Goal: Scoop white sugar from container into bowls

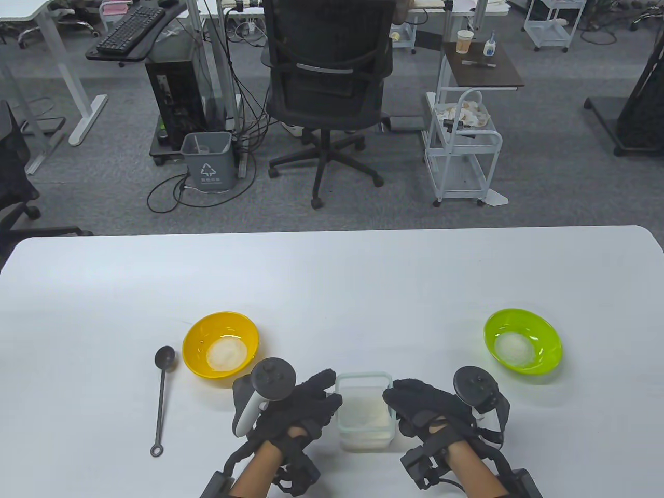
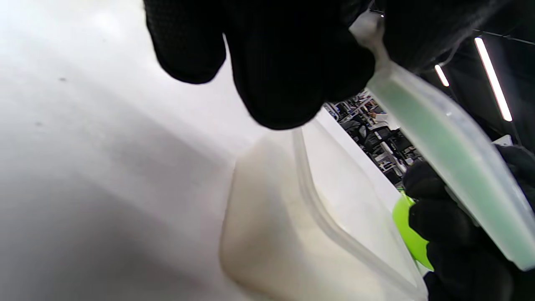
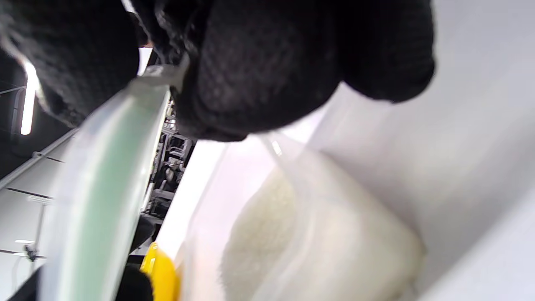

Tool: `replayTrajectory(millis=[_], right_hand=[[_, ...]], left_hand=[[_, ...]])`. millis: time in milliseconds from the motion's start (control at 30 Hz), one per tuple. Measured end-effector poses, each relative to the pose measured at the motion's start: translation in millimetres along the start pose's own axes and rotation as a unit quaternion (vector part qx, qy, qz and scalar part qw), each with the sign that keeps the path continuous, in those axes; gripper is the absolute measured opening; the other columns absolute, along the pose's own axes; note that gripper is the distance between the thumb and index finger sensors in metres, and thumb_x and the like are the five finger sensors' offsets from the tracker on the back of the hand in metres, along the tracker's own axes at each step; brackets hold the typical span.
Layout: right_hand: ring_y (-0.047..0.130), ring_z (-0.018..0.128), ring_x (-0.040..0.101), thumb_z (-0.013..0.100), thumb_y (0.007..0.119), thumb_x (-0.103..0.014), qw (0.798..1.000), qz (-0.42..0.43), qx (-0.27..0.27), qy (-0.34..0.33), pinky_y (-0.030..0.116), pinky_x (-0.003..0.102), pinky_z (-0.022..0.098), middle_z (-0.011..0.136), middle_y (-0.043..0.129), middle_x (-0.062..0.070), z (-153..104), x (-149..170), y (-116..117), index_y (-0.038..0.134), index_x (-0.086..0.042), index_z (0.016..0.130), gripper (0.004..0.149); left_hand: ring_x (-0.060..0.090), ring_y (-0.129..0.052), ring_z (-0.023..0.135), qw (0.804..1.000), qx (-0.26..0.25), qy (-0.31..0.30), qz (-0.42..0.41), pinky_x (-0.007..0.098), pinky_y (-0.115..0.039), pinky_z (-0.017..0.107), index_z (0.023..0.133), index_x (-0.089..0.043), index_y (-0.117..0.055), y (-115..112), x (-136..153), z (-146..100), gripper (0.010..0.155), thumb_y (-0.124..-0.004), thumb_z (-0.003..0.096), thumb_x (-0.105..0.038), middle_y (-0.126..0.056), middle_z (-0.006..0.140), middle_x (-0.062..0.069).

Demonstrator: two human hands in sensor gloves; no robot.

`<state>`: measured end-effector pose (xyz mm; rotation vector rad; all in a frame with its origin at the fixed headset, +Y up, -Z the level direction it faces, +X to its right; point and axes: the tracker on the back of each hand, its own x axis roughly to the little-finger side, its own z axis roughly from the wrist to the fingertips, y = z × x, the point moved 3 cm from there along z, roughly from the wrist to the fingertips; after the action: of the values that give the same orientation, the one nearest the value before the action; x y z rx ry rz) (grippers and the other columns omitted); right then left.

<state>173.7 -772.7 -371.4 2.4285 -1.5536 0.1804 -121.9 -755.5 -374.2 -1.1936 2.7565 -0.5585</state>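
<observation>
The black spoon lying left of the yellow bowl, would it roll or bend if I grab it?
The spoon looks thin and rigid, so probably stiff and light. Its round bowl end may rock slightly; the long handle lying flat could be fiddly for gloved fingers.

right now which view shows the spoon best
The table view: the spoon lies whole on the table, left of the yellow bowl, untouched by either hand. Neither wrist view shows it; both are filled by gloved fingers and the sugar container.
</observation>
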Motion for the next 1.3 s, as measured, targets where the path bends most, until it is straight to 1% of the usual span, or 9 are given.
replayTrajectory(millis=[267, 433, 633, 833, 933, 1000, 1100, 1200, 1300], right_hand=[[0.101, 0.023, 0.015, 0.041, 0.09, -0.043, 0.993, -0.102, 0.051, -0.025, 0.086, 0.037, 0.034, 0.057, 0.101, 0.006, -6, -13, 0, 0.079, -0.018, 0.088, 0.055], [0.102, 0.021, 0.014, 0.042, 0.089, -0.043, 0.965, -0.237, 0.09, -0.068, 0.086, 0.037, 0.033, 0.057, 0.102, 0.005, -11, -25, 7, 0.08, -0.019, 0.088, 0.053], [0.102, 0.022, 0.014, 0.043, 0.087, -0.044, 0.955, -0.269, 0.095, -0.078, 0.086, 0.037, 0.035, 0.058, 0.102, 0.005, -11, -26, 14, 0.081, -0.022, 0.087, 0.05], [0.102, 0.023, 0.015, 0.044, 0.086, -0.043, 0.967, -0.236, 0.078, -0.055, 0.085, 0.038, 0.035, 0.058, 0.101, 0.006, -8, -21, 13, 0.081, -0.023, 0.087, 0.048], [0.102, 0.026, 0.017, 0.044, 0.086, -0.044, 0.966, -0.238, 0.084, -0.054, 0.085, 0.039, 0.037, 0.06, 0.1, 0.006, -10, -20, 13, 0.081, -0.024, 0.087, 0.049], [0.102, 0.028, 0.018, 0.043, 0.087, -0.047, 0.957, -0.265, 0.102, -0.063, 0.084, 0.04, 0.039, 0.062, 0.099, 0.007, -13, -23, 12, 0.081, -0.024, 0.088, 0.05], [0.101, 0.032, 0.018, 0.042, 0.087, -0.052, 0.922, -0.345, 0.141, -0.102, 0.082, 0.041, 0.042, 0.066, 0.097, 0.008, -21, -34, 13, 0.084, -0.029, 0.085, 0.049], [0.1, 0.033, 0.02, 0.043, 0.086, -0.051, 0.894, -0.398, 0.161, -0.13, 0.081, 0.043, 0.043, 0.065, 0.097, 0.009, -28, -43, 21, 0.088, -0.029, 0.082, 0.045], [0.101, 0.034, 0.022, 0.045, 0.083, -0.05, 0.881, -0.422, 0.162, -0.137, 0.081, 0.044, 0.044, 0.065, 0.098, 0.011, -30, -46, 27, 0.091, -0.026, 0.082, 0.045]], left_hand=[[0.003, -0.107, 0.051, 0.998, -0.016, 0.027, 0.054, 0.039, -0.083, 0.059, 0.104, -0.033, -0.064, -5, 1, 3, 0.069, -0.081, 0.0413, -0.056, -0.097, 0.069, -0.02], [0.003, -0.107, 0.05, 0.996, -0.017, 0.037, 0.078, 0.039, -0.084, 0.059, 0.104, -0.033, -0.065, -9, -2, 5, 0.069, -0.081, 0.0412, -0.056, -0.098, 0.069, -0.021], [0.004, -0.107, 0.05, 0.994, -0.017, 0.046, 0.094, 0.039, -0.083, 0.059, 0.104, -0.034, -0.064, -13, 1, 6, 0.069, -0.081, 0.0411, -0.055, -0.097, 0.069, -0.021], [0.004, -0.107, 0.05, 0.995, -0.008, 0.054, 0.088, 0.04, -0.083, 0.059, 0.103, -0.034, -0.066, -15, 2, 6, 0.067, -0.081, 0.0414, -0.055, -0.096, 0.069, -0.021], [0.005, -0.106, 0.054, 0.992, -0.026, 0.052, 0.114, 0.041, -0.082, 0.06, 0.101, -0.035, -0.068, -14, -1, 4, 0.065, -0.081, 0.0407, -0.056, -0.095, 0.072, -0.02], [0.006, -0.106, 0.056, 0.987, -0.048, 0.049, 0.145, 0.041, -0.081, 0.061, 0.096, -0.036, -0.072, -13, -6, 1, 0.06, -0.081, 0.0399, -0.057, -0.095, 0.075, -0.019], [0.009, -0.107, 0.058, 0.973, -0.084, 0.036, 0.214, 0.042, -0.081, 0.061, 0.092, -0.038, -0.075, -13, -15, -6, 0.056, -0.079, 0.04, -0.059, -0.096, 0.075, -0.019], [0.011, -0.108, 0.059, 0.953, -0.114, 0.02, 0.279, 0.043, -0.081, 0.061, 0.091, -0.039, -0.079, -17, -25, -11, 0.054, -0.075, 0.0411, -0.06, -0.098, 0.077, -0.016], [0.012, -0.109, 0.056, 0.944, -0.121, 0.016, 0.306, 0.043, -0.082, 0.059, 0.09, -0.036, -0.082, -21, -31, -12, 0.055, -0.072, 0.0422, -0.059, -0.101, 0.074, -0.014]])
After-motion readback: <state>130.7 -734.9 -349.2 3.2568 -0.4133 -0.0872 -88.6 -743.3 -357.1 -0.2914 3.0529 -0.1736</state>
